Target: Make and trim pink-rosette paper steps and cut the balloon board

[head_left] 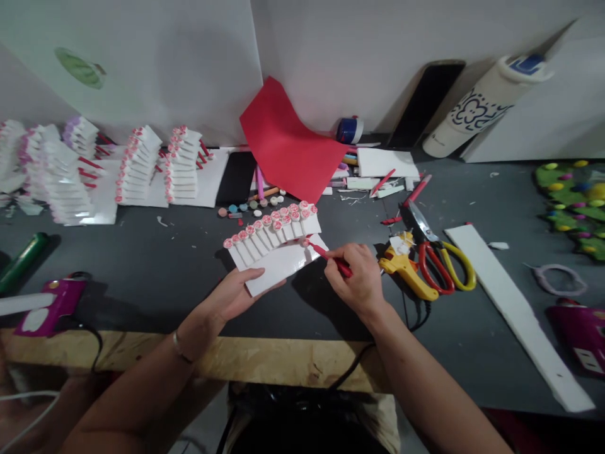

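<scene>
Holds white panel above dark surface, directly nearer to the body than red sheet, with two tiers of white strips with pink-marked round ends along the panel's far part. Supports panel in left hand, thumb on top, fingers pinched on near edge. Grips red pen-like tool in right hand, fingers curled tightly around barrel, tip at lone round end; contact not determinable. Judged as partly complete: pink marking visible across both tiers, lone round end apparently in work, remaining count not determinable. To left of red sheet: similar fans of strips, judged as already marked. To right of red sheet and nearer to body: yellow glue gun and scissors, both unheld.
</scene>
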The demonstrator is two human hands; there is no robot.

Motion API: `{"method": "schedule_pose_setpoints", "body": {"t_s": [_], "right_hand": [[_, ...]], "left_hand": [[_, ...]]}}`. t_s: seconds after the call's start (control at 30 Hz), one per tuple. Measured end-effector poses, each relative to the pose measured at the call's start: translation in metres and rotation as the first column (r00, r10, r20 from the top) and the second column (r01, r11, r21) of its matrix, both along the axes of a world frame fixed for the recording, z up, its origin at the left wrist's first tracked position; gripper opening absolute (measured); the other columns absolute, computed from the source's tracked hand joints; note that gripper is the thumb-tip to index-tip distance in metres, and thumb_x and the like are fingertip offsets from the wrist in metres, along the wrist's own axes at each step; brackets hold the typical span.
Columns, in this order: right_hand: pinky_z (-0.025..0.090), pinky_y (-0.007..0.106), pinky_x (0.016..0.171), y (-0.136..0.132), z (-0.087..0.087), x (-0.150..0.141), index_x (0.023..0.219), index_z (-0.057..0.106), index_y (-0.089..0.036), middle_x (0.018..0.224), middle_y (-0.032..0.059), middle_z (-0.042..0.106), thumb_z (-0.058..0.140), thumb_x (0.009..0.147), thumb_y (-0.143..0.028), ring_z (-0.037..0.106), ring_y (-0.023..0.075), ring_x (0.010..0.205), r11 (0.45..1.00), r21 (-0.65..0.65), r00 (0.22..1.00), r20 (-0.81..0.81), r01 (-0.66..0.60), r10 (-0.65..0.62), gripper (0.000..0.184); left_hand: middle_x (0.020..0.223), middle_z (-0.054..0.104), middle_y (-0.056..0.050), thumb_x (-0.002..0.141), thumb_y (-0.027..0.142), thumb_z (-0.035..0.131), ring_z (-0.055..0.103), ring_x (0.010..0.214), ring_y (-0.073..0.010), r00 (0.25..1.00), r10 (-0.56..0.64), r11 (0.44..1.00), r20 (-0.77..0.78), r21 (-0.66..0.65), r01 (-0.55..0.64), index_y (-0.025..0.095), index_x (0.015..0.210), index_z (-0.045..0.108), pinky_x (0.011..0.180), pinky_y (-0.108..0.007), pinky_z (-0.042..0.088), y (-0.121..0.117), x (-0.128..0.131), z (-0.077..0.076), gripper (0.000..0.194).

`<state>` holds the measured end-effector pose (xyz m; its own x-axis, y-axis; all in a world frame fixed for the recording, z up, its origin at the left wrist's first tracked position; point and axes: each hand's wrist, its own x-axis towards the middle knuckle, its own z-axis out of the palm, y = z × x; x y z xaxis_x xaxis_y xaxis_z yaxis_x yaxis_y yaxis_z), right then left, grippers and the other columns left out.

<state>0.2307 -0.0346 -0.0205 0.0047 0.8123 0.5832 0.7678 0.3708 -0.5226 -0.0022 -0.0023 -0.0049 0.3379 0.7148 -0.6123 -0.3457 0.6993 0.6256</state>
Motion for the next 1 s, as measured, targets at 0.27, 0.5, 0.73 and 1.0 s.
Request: {"method": "schedule_pose_setpoints", "body": {"t_s": [0.27,0.5,0.73,1.0], "right_hand": [[0.039,0.033,0.064,0.0006,0.0016,0.001,0.08,0.057,-0.022,0.066,-0.0011,0.061,0.054,0.082,-0.013,0.054,0.0171,0.062,1.0,-0.022,0.999,-0.043,0.019,-0.02,0.01],[0.039,0.033,0.064,-0.0006,0.0024,0.0003,0.081,0.057,-0.022,0.067,-0.0009,0.062,0.054,0.082,-0.013,0.055,0.0172,0.063,0.999,-0.027,0.998,-0.05,0.026,-0.027,0.01],[0.038,0.032,0.064,-0.0003,0.0007,-0.0008,0.08,0.056,-0.022,0.065,-0.0007,0.06,0.054,0.081,-0.013,0.054,0.0175,0.062,0.999,-0.028,1.0,-0.02,0.021,-0.022,0.01],[0.038,0.032,0.063,-0.0011,0.0042,-0.0004,0.078,0.055,-0.022,0.062,-0.0016,0.058,0.053,0.079,-0.012,0.054,0.0172,0.061,1.0,-0.017,0.999,-0.031,0.02,-0.02,0.011]], "left_hand": [[0.142,0.057,-0.013,0.078,0.001,0.058,0.05,0.133,-0.0353,0.999,0.043,0.999,-0.029,-0.028,-0.044,0.026,0.151,0.035,0.111,-0.057,0.04,0.0007,0.0005,-0.001,0.08],[0.143,0.057,-0.011,0.078,0.002,0.059,0.046,0.136,-0.0357,1.0,0.031,1.0,-0.003,-0.003,-0.031,0.028,0.151,0.034,0.112,-0.059,0.038,0.0011,0.0004,-0.001,0.081],[0.143,0.056,-0.014,0.078,0.005,0.061,0.043,0.138,-0.0364,1.0,0.0,1.0,0.003,-0.004,0.0,0.021,0.147,0.042,0.112,-0.056,0.039,0.0011,-0.0008,-0.0028,0.073],[0.145,0.055,-0.013,0.077,0.005,0.063,0.044,0.137,-0.0374,1.0,-0.009,1.0,-0.022,0.025,0.01,0.022,0.144,0.047,0.11,-0.056,0.042,0.0004,-0.0005,-0.0012,0.071]]}}
